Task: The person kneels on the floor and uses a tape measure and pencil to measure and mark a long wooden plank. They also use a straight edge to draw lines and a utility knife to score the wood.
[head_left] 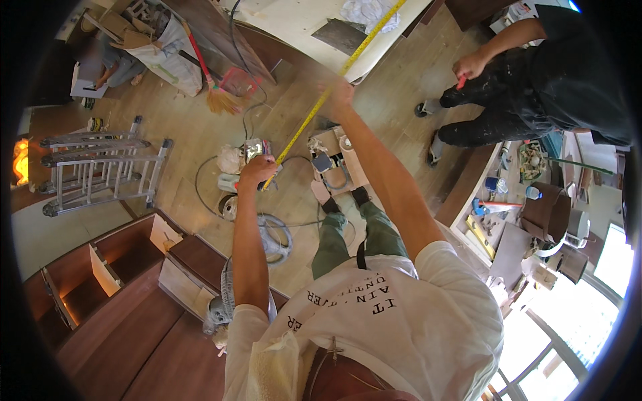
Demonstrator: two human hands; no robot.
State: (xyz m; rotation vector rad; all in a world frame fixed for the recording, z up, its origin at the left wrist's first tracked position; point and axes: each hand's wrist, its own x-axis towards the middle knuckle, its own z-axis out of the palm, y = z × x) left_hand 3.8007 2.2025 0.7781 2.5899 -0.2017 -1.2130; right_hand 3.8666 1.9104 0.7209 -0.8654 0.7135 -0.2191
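Note:
A long yellow measuring tape [362,48] stretches diagonally from near my left hand [257,170] to over a pale board [286,19] at the top. My left hand is closed on the tape's lower part; whether the case is in it I cannot make out. Farther up, my right hand [338,93] is at the tape, its fingers smeared by motion, so their grip is unclear. Below them on the floor sit an open box with tools [334,160], a coiled grey hose [281,234] and black cables.
An aluminium ladder [100,160] lies left, dark wooden cabinets [87,291] lower left. A broom [224,100] rests upper left near a crouching person [117,60]. A standing person [562,80] holds something red at the right, beside a cluttered worktop [508,227].

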